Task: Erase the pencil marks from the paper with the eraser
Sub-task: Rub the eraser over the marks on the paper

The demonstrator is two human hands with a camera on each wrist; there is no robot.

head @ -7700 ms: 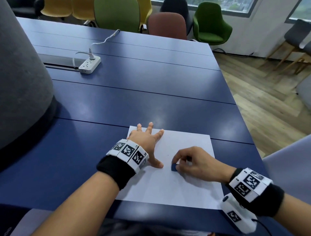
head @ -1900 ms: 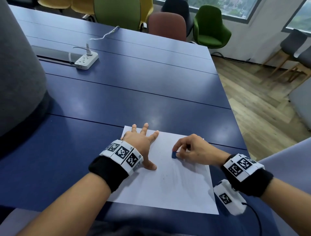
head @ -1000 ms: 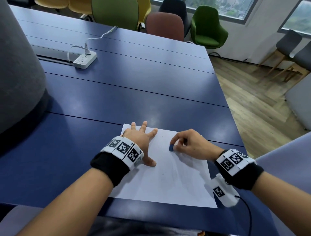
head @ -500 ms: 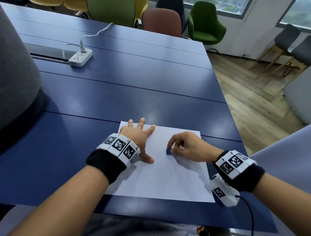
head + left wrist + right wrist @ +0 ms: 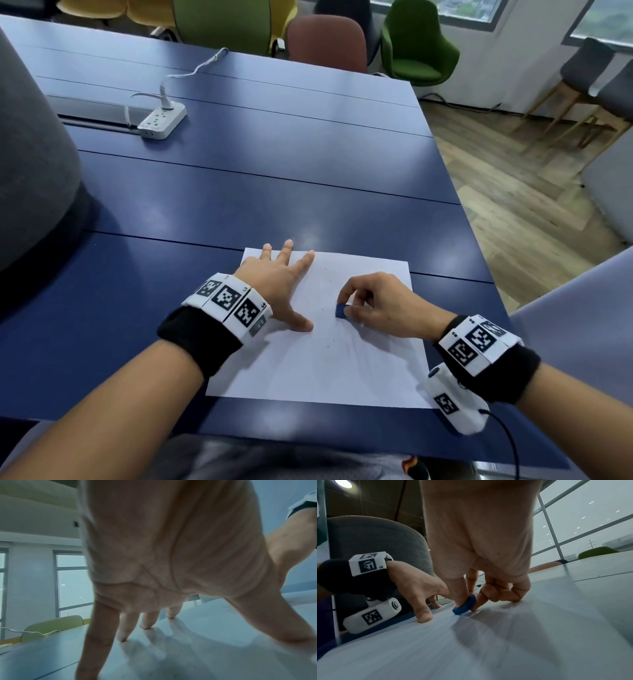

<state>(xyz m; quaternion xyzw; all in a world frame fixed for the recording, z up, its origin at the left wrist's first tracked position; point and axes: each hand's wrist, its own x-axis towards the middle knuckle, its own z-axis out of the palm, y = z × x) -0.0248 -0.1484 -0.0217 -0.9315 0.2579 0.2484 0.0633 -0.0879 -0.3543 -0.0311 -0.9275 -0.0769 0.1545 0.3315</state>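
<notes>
A white sheet of paper lies near the front edge of the blue table. Faint grey pencil strokes and small dark crumbs show near its middle. My right hand pinches a small blue eraser between thumb and fingers, its edge pressed on the paper; the wrist view shows the eraser tilted on its rim. My left hand lies spread on the sheet's upper left part, fingertips pressing the paper flat.
A white power strip with its cable sits at the back left of the table. A large grey rounded object stands at the left. Coloured chairs line the far edge; wooden floor lies to the right.
My right hand with the eraser has shifted back and forth a little over the middle of the sheet, now slightly nearer me than one second ago. The left hand stays spread on the paper.
</notes>
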